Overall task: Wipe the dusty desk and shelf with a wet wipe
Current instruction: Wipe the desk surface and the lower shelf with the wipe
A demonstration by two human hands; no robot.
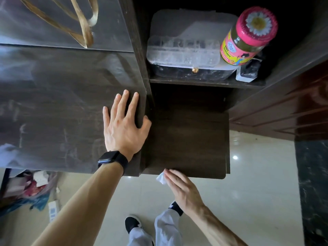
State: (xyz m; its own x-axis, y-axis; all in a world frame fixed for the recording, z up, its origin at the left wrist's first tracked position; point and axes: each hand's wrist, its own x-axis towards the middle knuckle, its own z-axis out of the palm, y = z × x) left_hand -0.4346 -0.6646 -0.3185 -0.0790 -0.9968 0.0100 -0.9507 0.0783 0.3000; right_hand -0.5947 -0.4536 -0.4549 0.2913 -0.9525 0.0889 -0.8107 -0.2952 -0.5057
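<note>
"At the front lip of the lower shelf (188, 144), where are we in the job?"

"Shelf step, I'd judge. From my remote seat I see the right hand (184, 190) with its fingers (173, 176) straight and together, pressing the wet wipe (161, 178) against that front edge. The wipe shows as a small white wad at the fingertips, near the shelf's left corner."

"And the other hand?"

"The left hand (124, 128) lies flat on the tabletop (62, 107), right at its right-hand edge, fingers spread and holding nothing. I read it as a brace."

"What does the next move call for?"

"Steady pressure and a slide along the edge to the right, then onto the board itself. The tabletop looks streaky, so it may want another pass, though that's my guess."

"Count for me."

"One wipe, two hands, one watch (111, 158). Two shelf levels: the lower one bare where I can see it, the upper shelf (195, 82) carrying one pink-lidded jar (248, 36) and one clear plastic organiser (182, 52) atop a dark box. Working up there means shifting those first."
</note>
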